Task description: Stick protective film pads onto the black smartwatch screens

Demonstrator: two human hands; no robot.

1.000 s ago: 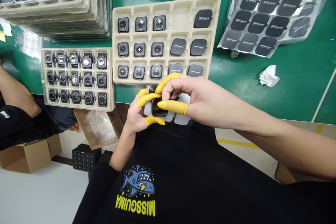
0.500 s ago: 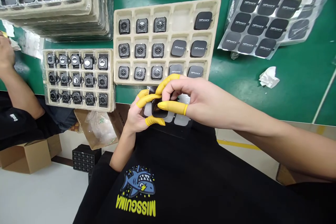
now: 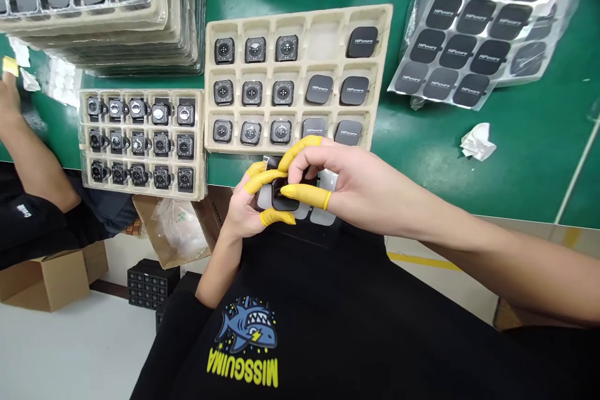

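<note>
At the tabletop's [image 3: 422, 162] near edge, I had the left hand [image 3: 246, 211] and right hand [image 3: 354, 181] both gripping a black watch [image 3: 285, 202].

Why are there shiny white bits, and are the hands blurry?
Head view: light probably bounces off the shiny plastic sheet of black rounded squares and some square black watches' glossy backs; head view: the left hand and right hand, in yellow rubbery finger covers, look fairly sharp, but the glossy black square device at their fingers shows little detail.
</note>
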